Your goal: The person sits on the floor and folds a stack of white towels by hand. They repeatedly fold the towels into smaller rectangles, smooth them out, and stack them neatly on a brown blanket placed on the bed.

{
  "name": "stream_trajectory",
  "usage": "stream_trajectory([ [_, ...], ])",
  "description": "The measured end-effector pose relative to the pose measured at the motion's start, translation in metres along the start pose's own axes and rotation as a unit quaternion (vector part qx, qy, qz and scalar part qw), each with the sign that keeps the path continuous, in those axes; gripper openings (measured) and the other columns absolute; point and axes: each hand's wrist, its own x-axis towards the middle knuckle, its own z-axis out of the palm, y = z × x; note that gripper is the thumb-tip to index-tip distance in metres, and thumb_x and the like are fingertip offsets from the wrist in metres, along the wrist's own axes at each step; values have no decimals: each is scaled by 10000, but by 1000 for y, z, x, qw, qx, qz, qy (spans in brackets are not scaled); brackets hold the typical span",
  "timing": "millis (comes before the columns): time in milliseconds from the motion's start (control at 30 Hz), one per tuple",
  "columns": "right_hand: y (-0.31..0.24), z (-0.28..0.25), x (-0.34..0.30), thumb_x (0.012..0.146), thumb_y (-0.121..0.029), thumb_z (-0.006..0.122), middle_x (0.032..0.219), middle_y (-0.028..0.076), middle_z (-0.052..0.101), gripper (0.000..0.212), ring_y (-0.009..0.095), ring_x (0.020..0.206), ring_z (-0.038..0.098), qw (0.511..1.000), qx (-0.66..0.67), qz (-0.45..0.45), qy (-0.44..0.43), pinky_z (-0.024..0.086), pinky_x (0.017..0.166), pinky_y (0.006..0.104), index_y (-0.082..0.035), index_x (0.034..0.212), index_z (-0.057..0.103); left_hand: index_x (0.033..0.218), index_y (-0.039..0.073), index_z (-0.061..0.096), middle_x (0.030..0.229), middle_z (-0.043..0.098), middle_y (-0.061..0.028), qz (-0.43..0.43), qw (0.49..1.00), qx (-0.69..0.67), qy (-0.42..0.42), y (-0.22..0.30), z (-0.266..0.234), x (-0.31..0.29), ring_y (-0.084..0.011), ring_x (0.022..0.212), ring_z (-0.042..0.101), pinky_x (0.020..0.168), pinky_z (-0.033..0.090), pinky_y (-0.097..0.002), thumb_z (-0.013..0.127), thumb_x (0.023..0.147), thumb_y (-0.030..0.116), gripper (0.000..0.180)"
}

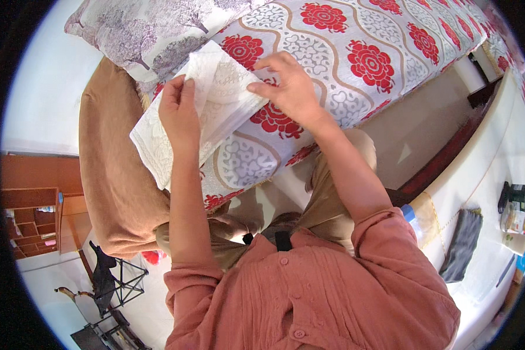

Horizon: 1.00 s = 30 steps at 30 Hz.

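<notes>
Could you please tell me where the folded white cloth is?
In the head view, the folded white cloth is left of centre, in the left hand, beside the tree-print pillow.

Cloth [217, 119] over the bedspread [344, 52], pillow [149, 32] behind

A tree-print pillow [146, 36] lies on the red-flowered cover [338, 61], a white cloth [219, 111] on or above it.

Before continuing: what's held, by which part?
White patterned cloth, pinched at its upper-left edge by left grip; right grip at its right edge, hold unclear.
</notes>
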Motion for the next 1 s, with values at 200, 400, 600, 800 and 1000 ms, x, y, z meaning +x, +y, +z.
stream_trajectory([
  [200,-23,43,2,765,-216,773,1006,26,661,197,234,1032,608,959,-192,-161,-135,451,898,382,-112,926,731,1054,-15,671,936,652,-2,24,999,39,-5,26,-21,22,-73,845,558,767,462,-237,632,1000,99,132],
  [400,-24,64,8,820,-209,711,964,46,667,137,212,986,629,941,-253,-168,-149,460,871,379,-98,898,736,1067,1,674,911,646,9,69,989,127,-19,39,-15,13,-82,832,567,768,472,-247,643,994,117,140],
  [600,1,25,18,881,-203,643,952,143,704,174,299,931,683,989,69,86,-102,521,832,427,-61,903,741,1096,57,678,970,702,-82,66,966,234,-89,17,18,-23,-175,857,656,795,506,-298,628,993,122,132],
  [800,26,-10,22,932,-170,678,814,72,699,196,131,761,637,958,49,255,-123,516,721,299,22,954,714,1063,90,673,1069,681,-91,223,887,374,-152,4,31,-40,-332,966,653,823,521,-412,676,902,110,163],
  [1000,27,-12,21,920,-176,672,779,78,704,206,146,713,644,948,36,269,-164,525,695,304,21,952,722,1083,106,674,1068,679,-94,254,855,432,-134,17,47,-45,-328,980,649,819,521,-420,701,882,140,206],
])
